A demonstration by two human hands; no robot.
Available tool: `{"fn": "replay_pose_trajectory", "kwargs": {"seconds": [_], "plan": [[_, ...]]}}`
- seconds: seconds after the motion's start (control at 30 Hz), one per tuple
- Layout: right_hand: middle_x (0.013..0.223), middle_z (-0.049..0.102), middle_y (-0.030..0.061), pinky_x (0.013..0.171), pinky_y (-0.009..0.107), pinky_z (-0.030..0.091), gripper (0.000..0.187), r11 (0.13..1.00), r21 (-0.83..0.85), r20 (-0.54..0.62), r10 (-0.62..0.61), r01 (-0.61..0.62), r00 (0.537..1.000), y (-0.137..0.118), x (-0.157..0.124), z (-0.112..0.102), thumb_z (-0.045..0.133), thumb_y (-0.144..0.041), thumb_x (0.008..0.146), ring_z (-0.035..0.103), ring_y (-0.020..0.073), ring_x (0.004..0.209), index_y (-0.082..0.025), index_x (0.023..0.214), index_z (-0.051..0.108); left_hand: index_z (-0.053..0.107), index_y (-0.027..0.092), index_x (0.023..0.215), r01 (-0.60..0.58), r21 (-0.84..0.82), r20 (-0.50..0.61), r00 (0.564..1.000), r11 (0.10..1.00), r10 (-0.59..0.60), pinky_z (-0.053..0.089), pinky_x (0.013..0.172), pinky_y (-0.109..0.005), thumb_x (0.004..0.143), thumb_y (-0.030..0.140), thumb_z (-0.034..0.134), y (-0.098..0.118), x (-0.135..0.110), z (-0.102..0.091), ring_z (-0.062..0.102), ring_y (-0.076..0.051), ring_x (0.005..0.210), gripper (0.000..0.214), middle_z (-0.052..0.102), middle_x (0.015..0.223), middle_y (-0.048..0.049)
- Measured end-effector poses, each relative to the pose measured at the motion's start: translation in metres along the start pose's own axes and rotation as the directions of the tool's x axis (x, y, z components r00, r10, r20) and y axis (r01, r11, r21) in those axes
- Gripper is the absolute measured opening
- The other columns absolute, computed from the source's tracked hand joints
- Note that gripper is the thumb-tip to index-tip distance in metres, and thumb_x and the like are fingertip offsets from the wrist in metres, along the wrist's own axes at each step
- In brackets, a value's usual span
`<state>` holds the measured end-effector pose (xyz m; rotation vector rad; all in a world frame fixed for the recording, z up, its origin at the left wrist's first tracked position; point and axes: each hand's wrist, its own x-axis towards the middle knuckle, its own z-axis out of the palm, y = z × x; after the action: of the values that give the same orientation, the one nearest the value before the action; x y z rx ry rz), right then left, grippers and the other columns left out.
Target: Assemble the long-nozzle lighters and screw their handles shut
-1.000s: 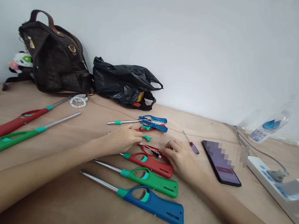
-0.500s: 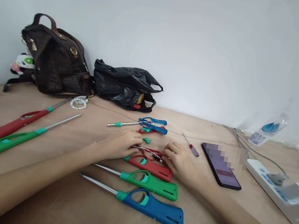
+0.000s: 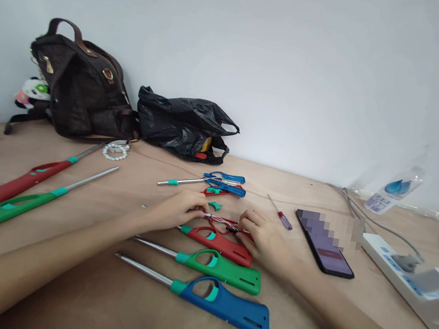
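Between my hands is an opened red lighter casing (image 3: 223, 222) with thin white wires (image 3: 219, 219) running through it and a small black piece (image 3: 231, 229). My left hand (image 3: 184, 209) is closed, its fingertips pinching the left end of the wires. Curled around the casing's right end, my right hand (image 3: 261, 233) is closed too; its fingers hide part of what they grip. A loose teal trigger (image 3: 215, 206) lies just beyond my left fingertips. Closer to me are whole stick lighters: red (image 3: 226, 246), green (image 3: 230, 272) and blue (image 3: 233, 308).
Opened blue lighter parts (image 3: 228, 184) lie behind my hands. To the right are a screwdriver (image 3: 285, 220), a phone (image 3: 326, 247), a power strip (image 3: 412, 292) and a bottle (image 3: 395, 191). A backpack (image 3: 88, 92) and black plastic bag (image 3: 184, 125) stand along the wall.
My left fingers have shifted slightly, and more of the white wires now shows between my hands. My right hand stays nearly in place at the casing's right end.
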<state>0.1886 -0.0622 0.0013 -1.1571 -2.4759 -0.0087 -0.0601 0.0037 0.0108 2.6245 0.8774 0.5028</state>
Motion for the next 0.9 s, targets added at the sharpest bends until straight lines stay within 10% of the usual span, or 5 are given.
{"fn": "replay_pose_trajectory", "kwargs": {"seconds": [0.43, 0.9], "plan": [[0.087, 0.059, 0.0079, 0.073, 0.034, 0.05, 0.016, 1.0, 0.026, 0.004, 0.0, 0.0, 1.0, -0.0022, 0.0018, -0.003, 0.044, -0.014, 0.093, 0.058, 0.0199, 0.081, -0.018, 0.081, 0.054, 0.053, 0.017, 0.102, 0.025, -0.021, -0.01, 1.0, 0.999, -0.025, 0.043, 0.073, -0.027, 0.098, 0.02, 0.027, 0.0064, -0.0007, 0.006, 0.056, -0.018, 0.079, 0.027, 0.059, 0.088, -0.0031], [0.087, 0.058, 0.0073, 0.073, 0.036, 0.051, 0.015, 0.999, 0.039, -0.004, 0.009, -0.009, 1.0, 0.0004, 0.0013, -0.0001, 0.046, -0.014, 0.092, 0.056, 0.0197, 0.081, -0.019, 0.079, 0.053, 0.049, 0.018, 0.088, 0.065, 0.033, 0.011, 0.998, 0.997, -0.065, 0.043, 0.068, -0.028, 0.092, 0.02, 0.046, 0.0041, 0.0015, 0.0068, 0.058, -0.02, 0.08, 0.005, 0.06, 0.088, -0.0035]]}}
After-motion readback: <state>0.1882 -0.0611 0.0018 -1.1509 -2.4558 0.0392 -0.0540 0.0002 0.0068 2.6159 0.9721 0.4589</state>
